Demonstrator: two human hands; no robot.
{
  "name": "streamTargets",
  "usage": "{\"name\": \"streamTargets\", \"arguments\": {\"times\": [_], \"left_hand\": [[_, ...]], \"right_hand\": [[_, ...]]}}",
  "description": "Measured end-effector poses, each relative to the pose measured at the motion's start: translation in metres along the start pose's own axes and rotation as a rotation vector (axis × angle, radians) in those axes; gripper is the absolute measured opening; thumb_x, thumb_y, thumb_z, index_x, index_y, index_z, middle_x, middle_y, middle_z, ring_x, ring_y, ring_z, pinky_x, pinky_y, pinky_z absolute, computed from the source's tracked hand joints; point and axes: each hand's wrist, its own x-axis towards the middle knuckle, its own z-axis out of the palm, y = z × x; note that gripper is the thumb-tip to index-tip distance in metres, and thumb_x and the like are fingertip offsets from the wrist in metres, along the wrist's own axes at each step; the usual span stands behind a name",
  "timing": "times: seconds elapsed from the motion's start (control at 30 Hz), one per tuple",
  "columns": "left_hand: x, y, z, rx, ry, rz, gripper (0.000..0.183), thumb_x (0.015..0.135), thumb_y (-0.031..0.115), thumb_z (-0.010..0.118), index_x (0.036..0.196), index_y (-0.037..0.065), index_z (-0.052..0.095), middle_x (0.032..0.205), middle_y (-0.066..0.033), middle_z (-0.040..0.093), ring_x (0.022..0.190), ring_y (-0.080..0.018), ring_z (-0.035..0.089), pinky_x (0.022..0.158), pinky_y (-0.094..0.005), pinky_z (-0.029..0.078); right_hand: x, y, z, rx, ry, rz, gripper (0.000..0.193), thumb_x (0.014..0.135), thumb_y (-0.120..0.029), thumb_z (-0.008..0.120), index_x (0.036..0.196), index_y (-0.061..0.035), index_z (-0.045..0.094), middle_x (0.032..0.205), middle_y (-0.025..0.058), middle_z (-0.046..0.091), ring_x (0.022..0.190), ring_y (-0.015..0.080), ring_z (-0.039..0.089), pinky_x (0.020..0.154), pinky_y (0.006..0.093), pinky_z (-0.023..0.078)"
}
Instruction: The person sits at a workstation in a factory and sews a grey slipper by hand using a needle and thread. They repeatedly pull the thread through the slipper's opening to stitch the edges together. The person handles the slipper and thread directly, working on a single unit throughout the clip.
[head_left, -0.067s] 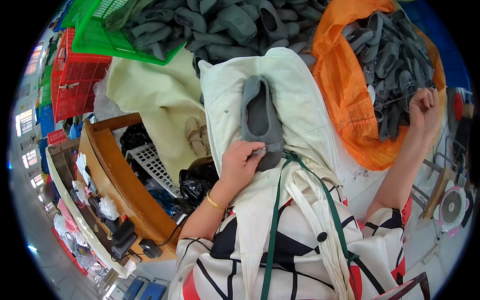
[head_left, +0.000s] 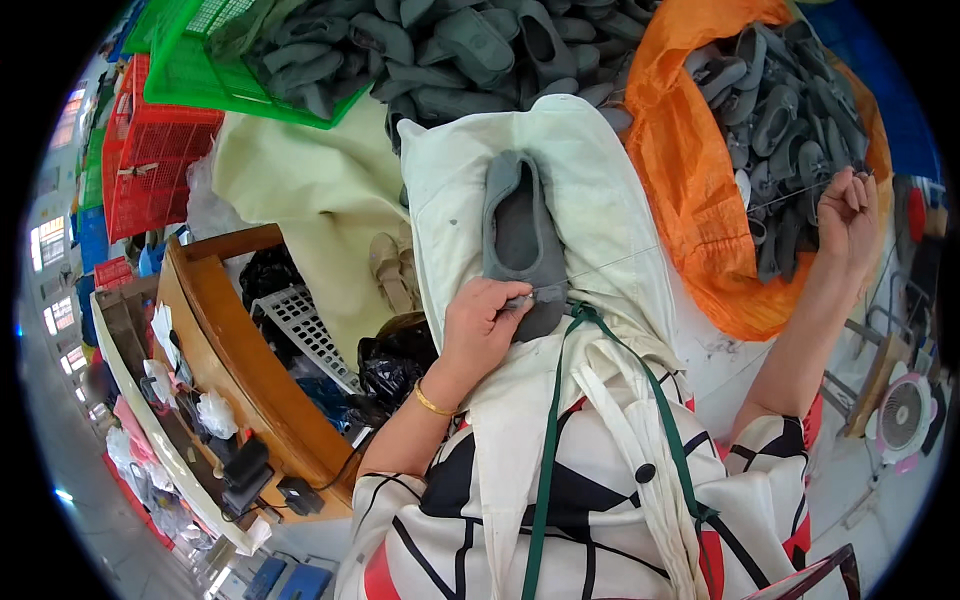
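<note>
A grey slip-on shoe [head_left: 548,250] lies sole-down on a white cloth-covered pad [head_left: 600,170] across my lap, its toe end toward me. My left hand [head_left: 480,325], with a gold bangle at the wrist, pinches a small grey strip [head_left: 545,294] on the shoe's toe part. A thin thread [head_left: 650,248] runs in a straight line from there up to my right hand [head_left: 848,215]. That hand is raised at the far right, in front of the orange sack, fingers closed on the thread. Whether a needle is in those fingers is too small to tell.
Many grey shoes fill a green crate [head_left: 165,70] and heap at the back. More lie in an orange sack [head_left: 690,220] on the right. A wooden drawer unit [head_left: 245,350] and red crate [head_left: 155,150] stand left, a white fan [head_left: 903,415] at right.
The thread between the shoe and my right hand now shows as a straight line. Both hands and the shoe have hardly moved.
</note>
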Motion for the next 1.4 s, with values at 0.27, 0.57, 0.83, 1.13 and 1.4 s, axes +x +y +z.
{"name": "streamTargets", "arguments": {"times": [0.27, 0.57, 0.83, 1.13, 1.4], "left_hand": [[-0.008, -0.003, 0.001, 0.132, 0.034, 0.165, 0.034, 0.067, -0.004, 0.073, 0.099, 0.008, 0.071, 0.09, -0.0067, 0.069, 0.083, -0.0276, 0.063, 0.07, -0.0362, 0.053], [-0.013, -0.01, 0.003, 0.254, 0.095, 0.349, 0.039, 0.062, -0.006, 0.072, 0.099, 0.008, 0.071, 0.094, -0.005, 0.069, 0.081, -0.0266, 0.063, 0.069, -0.0356, 0.054], [-0.014, -0.015, 0.007, 0.317, 0.181, 0.438, 0.036, 0.063, -0.005, 0.071, 0.098, 0.006, 0.071, 0.094, -0.0055, 0.069, 0.076, -0.0242, 0.065, 0.066, -0.0327, 0.055], [-0.013, -0.016, 0.006, 0.295, 0.186, 0.452, 0.036, 0.063, -0.005, 0.071, 0.098, 0.005, 0.072, 0.092, -0.0067, 0.07, 0.082, -0.0238, 0.068, 0.071, -0.0324, 0.057], [-0.013, -0.014, 0.005, 0.312, 0.175, 0.449, 0.033, 0.066, -0.004, 0.072, 0.098, 0.005, 0.072, 0.093, -0.008, 0.071, 0.084, -0.0246, 0.07, 0.074, -0.0324, 0.058]], "right_hand": [[-0.054, 0.104, 0.008, -0.696, -0.092, 0.026, 0.021, 0.095, -0.01, 0.062, 0.115, -0.0021, 0.059, 0.089, 0.0055, 0.066, 0.082, 0.0132, 0.063, 0.084, 0.0312, 0.054], [-0.164, 0.211, 0.038, -1.38, -0.924, 0.631, 0.013, 0.092, -0.015, 0.063, 0.102, -0.007, 0.068, 0.07, 0.0025, 0.063, 0.06, 0.0111, 0.059, 0.056, 0.027, 0.046], [-0.167, 0.223, 0.032, -1.59, -1.178, 0.478, 0.016, 0.088, -0.019, 0.06, 0.1, -0.0112, 0.068, 0.082, 0.0138, 0.069, 0.074, 0.0347, 0.066, 0.066, 0.0429, 0.052], [-0.166, 0.223, 0.035, -1.618, -1.216, 0.476, 0.018, 0.088, -0.018, 0.059, 0.1, -0.0102, 0.068, 0.08, 0.0149, 0.069, 0.072, 0.036, 0.066, 0.065, 0.0438, 0.052], [-0.163, 0.223, 0.042, -1.639, -1.273, 0.465, 0.019, 0.087, -0.014, 0.06, 0.102, -0.007, 0.069, 0.08, 0.0154, 0.069, 0.072, 0.0348, 0.066, 0.065, 0.0405, 0.052]]}}
